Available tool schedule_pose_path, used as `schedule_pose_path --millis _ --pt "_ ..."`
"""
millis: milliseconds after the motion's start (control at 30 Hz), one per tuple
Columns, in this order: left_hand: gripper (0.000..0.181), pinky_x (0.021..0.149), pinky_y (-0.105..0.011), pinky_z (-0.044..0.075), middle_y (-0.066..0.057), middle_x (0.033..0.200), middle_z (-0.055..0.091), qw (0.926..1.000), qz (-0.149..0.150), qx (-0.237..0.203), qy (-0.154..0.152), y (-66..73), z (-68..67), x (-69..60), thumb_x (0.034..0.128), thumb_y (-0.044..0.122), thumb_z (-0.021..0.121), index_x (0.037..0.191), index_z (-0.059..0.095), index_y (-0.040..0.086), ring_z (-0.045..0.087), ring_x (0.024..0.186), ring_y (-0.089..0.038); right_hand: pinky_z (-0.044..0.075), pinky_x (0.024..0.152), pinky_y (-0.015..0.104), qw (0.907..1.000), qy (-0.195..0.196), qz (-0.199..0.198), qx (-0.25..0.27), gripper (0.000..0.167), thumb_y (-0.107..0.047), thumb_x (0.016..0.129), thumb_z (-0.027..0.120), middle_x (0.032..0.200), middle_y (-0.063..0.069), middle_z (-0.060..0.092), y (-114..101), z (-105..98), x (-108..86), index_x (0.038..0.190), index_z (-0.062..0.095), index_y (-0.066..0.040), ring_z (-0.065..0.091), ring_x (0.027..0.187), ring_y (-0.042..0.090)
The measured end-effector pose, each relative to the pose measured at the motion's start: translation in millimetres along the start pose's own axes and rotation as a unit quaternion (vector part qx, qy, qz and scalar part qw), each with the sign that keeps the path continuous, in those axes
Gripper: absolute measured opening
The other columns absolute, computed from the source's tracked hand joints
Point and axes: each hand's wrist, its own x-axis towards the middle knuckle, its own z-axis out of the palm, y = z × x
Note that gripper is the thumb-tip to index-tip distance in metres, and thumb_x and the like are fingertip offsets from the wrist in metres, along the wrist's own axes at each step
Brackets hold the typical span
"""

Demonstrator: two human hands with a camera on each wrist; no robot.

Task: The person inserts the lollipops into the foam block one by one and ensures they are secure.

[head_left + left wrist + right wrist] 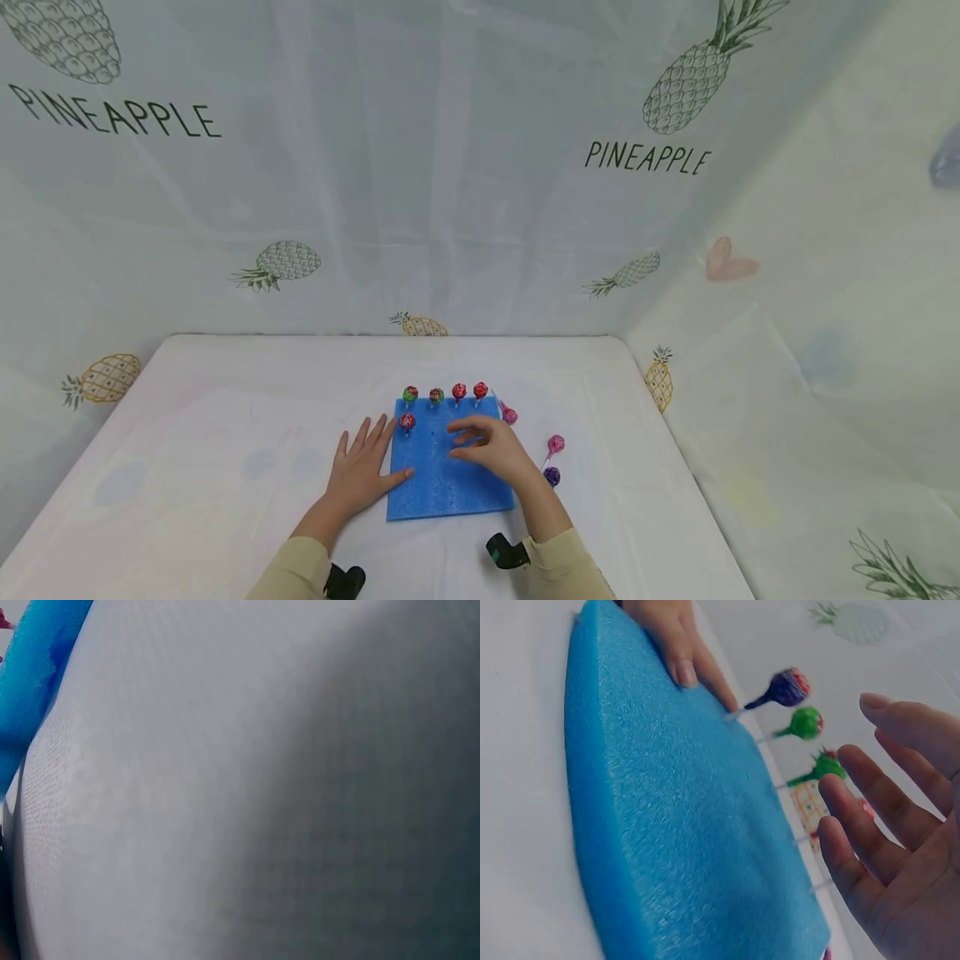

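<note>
Blue foam board [444,492], flat on the white-covered bench [247,400], carrying the upright lollipops. Right hand [491,446] is over its right half, fingers bent, tips aimed left. Right grip: moderate gap between thumb and fingers, nothing in it, confirmed in right wrist view. Height above the foam: can't tell.

Key relation: the loose lollipops sit on the far side of the right hand from its fingertips, so the grip faces away from them. Outer pink lollipop [556,443] is on the bench, right of the hand, well off the board; stick slants back toward the person and left. Purple lollipop [552,476] is just beside the right wrist; its axis isn't readable. Edge pink lollipop [510,415] is at the board's far right, just past the knuckles, stick running away and left. Right hand is nearer to all three.

Left hand [358,477] is at the board's left edge: fingers spread, thumb over the foam, holding nothing. Left wrist view adds only pale cloth and a strip of foam.

Counts: 1 board. 5 lollipops standing in it: 4 back-row lollipops [459,390] (two green-and-red, two red) along the far edge, plus 1 second-row lollipop [407,422] at far left, in front of that row. 3 loose: two pink, one purple. 8 visible total; the right hand could hide more.
</note>
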Motion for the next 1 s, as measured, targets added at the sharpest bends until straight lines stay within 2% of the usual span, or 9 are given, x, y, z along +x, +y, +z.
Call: schedule_pose_path --millis 100,233,333,500,667,833,1000 --pt "0.098 0.111 -0.066 0.002 -0.018 0.158 0.024 1.0 0.0 -0.001 0.002 0.6 -1.2 -1.0 0.0834 0.068 0.059 0.154 0.027 0.009 0.012 0.145 -0.042 0.054 0.081 0.03 0.9996 0.018 -0.004 0.021 0.035 -0.01 0.088 0.073 0.119 0.023 0.064 0 -4 -8.2 0.12 0.065 0.003 0.061 0.105 0.042" --pt "0.097 0.11 -0.067 0.004 -0.019 0.156 0.028 0.9999 0.003 -0.006 0.014 2.1 -3.6 -2.4 0.0824 0.068 0.06 0.152 0.031 0.007 0.015 0.144 -0.043 0.054 0.08 0.026 0.9974 0.049 -0.009 0.053 0.034 -0.003 0.089 0.07 0.12 0.023 0.064 20 -3 -13.6 0.122 0.063 0.004 0.063 0.104 0.04" --pt "0.097 0.11 -0.066 0.003 -0.019 0.156 0.027 0.9999 0.002 -0.007 0.012 2.5 -3.6 -2.9 0.0825 0.068 0.059 0.152 0.031 0.007 0.014 0.144 -0.043 0.054 0.08 0.024 0.9928 0.082 0.01 0.087 0.035 0.001 0.089 0.068 0.12 0.022 0.064 36 -3 -20.4 0.123 0.063 0.002 0.064 0.104 0.035" --pt "0.098 0.111 -0.066 0.002 -0.018 0.157 0.026 1.0 -0.004 -0.007 0.005 2.9 -1.4 -2.3 0.0819 0.066 0.061 0.154 0.029 0.008 0.012 0.145 -0.042 0.054 0.082 0.023 0.9856 0.121 0.042 0.11 0.035 -0.002 0.089 0.07 0.12 0.022 0.064 42 -7 -37.2 0.123 0.063 0.001 0.062 0.105 0.034" --pt "0.097 0.111 -0.066 0.001 -0.017 0.158 0.024 1.0 -0.002 -0.003 -0.003 3.8 0.0 -0.3 0.0828 0.065 0.061 0.155 0.027 0.009 0.011 0.145 -0.042 0.054 0.079 0.022 0.9824 0.163 0.048 0.078 0.034 0.003 0.086 0.07 0.118 0.026 0.063 43 -17 -53.5 0.12 0.064 0.004 0.06 0.104 0.041" --pt "0.098 0.111 -0.066 0.002 -0.017 0.158 0.025 1.0 -0.001 0.001 0.0 4.1 -0.5 -0.4 0.0828 0.066 0.061 0.154 0.027 0.009 0.011 0.145 -0.042 0.052 0.078 0.021 0.9768 0.207 0.054 0.008 0.032 -0.001 0.085 0.074 0.113 0.017 0.066 47 -25 -66.5 0.117 0.067 0.0 0.063 0.096 0.028" --pt "0.098 0.111 -0.066 0.002 -0.018 0.158 0.025 1.0 -0.003 0.0 0.003 3.5 -1.7 -2.1 0.0825 0.065 0.061 0.154 0.028 0.008 0.012 0.145 -0.042 0.053 0.076 0.023 0.9694 0.237 0.064 -0.007 0.035 -0.002 0.082 0.077 0.11 0.014 0.068 54 -32 -76.4 0.115 0.068 -0.003 0.063 0.091 0.02"
